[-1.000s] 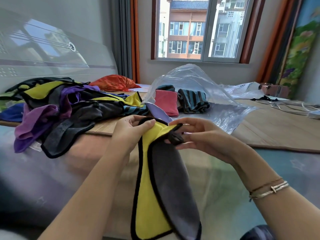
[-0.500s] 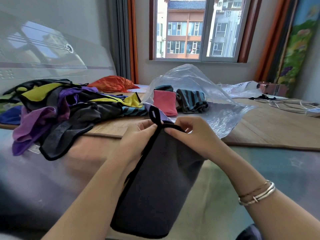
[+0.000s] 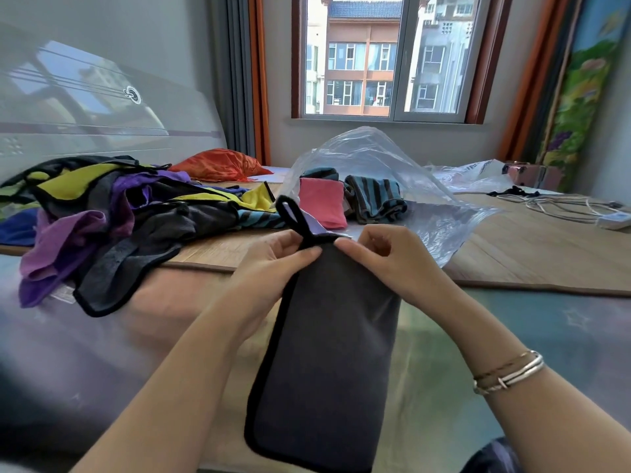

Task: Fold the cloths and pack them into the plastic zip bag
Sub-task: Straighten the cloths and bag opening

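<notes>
window: daylight | orange curtains | grey wall | mural

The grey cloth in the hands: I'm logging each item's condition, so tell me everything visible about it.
The grey cloth looks like soft, plush fabric, dark grey with black edging and a black hanging loop standing up at its top. It hangs lengthwise as a long panel, apparently folded. The left hand and right hand pinch its top edge in front of the table.
</notes>
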The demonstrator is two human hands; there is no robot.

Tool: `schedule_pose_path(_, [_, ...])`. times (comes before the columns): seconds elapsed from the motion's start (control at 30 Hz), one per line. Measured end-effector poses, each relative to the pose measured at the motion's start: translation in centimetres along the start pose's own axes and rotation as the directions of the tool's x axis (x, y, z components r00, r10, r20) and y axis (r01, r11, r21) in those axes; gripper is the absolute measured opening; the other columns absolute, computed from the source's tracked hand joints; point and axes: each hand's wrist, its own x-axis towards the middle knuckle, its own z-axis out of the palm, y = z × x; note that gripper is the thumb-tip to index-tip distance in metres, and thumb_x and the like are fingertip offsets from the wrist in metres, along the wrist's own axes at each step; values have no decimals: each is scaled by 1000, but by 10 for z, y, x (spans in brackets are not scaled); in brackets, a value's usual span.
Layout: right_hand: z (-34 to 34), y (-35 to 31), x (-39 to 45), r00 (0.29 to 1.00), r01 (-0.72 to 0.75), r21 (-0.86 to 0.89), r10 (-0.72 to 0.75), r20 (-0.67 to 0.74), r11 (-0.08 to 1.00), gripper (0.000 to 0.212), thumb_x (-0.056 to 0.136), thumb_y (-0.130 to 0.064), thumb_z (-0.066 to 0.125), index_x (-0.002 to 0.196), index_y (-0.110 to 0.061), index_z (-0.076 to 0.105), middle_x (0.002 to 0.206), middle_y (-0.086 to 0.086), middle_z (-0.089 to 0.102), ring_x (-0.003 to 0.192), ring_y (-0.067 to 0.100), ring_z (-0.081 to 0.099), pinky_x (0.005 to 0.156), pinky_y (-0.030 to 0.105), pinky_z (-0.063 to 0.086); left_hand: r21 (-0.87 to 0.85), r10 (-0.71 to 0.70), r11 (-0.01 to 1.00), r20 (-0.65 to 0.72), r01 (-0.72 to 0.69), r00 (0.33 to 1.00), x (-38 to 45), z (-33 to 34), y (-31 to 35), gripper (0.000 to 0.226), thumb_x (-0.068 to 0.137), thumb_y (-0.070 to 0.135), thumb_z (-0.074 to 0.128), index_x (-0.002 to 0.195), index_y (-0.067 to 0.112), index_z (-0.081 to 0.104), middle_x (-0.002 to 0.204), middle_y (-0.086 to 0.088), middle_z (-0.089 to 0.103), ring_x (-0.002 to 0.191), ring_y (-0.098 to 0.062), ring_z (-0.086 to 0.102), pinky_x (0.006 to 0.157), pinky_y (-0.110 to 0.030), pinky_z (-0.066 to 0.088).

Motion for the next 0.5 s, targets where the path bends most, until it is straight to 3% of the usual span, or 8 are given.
schedule_pose_path(0.1, [-15, 13, -3, 996, -12, -93, 21, 90, 996, 59, 89, -65, 39, 61, -12, 32, 59, -6, 31, 58, 7, 30, 59, 32, 27, -48, 45, 998, -85, -50, 995, 6, -12, 5, 17, 91, 0, 55, 98, 10, 67, 89, 1, 72, 80, -12, 66, 79, -23, 53])
schedule_pose_path(0.17, [-22, 23, -6, 993, -18, -179, 39, 115, 984, 47, 93, -49, 50, 63, -14, 42, 60, -10, 43, 64, 8, 40, 65, 31, 33, 20, 78, 997, -122, -76, 989, 8, -20, 5, 20, 92, -1, 54, 99, 13, 66, 91, 2, 71, 84, -11, 66, 84, -25, 51])
schedule_pose_path(0.27, [-29, 34, -8, 998, -10, -288, 29, 64, 958, 19, 85, -23, 64, 71, -13, 57, 76, -11, 60, 90, 8, 47, 87, 31, 36, 197, 160, 974, -225, -117, 961, 10, -30, 3, 25, 93, -2, 54, 99, 19, 66, 97, 1, 70, 93, -13, 64, 90, -28, 49])
schedule_pose_path(0.33, [-34, 38, -9, 994, -36, -225, 59, 96, 974, 18, 84, -17, 65, 69, -15, 56, 84, -12, 66, 99, 7, 49, 95, 32, 37, 198, 177, 972, -251, -128, 952, 11, -36, 5, 26, 94, -2, 53, 99, 20, 65, 97, 0, 69, 93, -14, 65, 85, -25, 51])
schedule_pose_path(0.4, [-37, 40, -11, 983, -75, -119, 93, 158, 990, 10, 85, -19, 69, 82, -19, 59, 97, -13, 68, 105, 3, 52, 96, 20, 38, 151, 159, 980, -227, -126, 961, 9, -38, 8, 24, 95, 0, 53, 104, 18, 66, 97, 0, 71, 88, -12, 67, 78, -19, 55])
schedule_pose_path(0.5, [-30, 38, -15, 960, -91, -62, 104, 261, 994, 40, 80, -26, 76, 113, -33, 54, 109, -15, 61, 107, -1, 52, 88, 7, 35, 108, 135, 987, -174, -118, 975, 6, -34, 7, 24, 95, 2, 53, 106, 18, 66, 90, 4, 73, 82, -7, 69, 74, -17, 56])
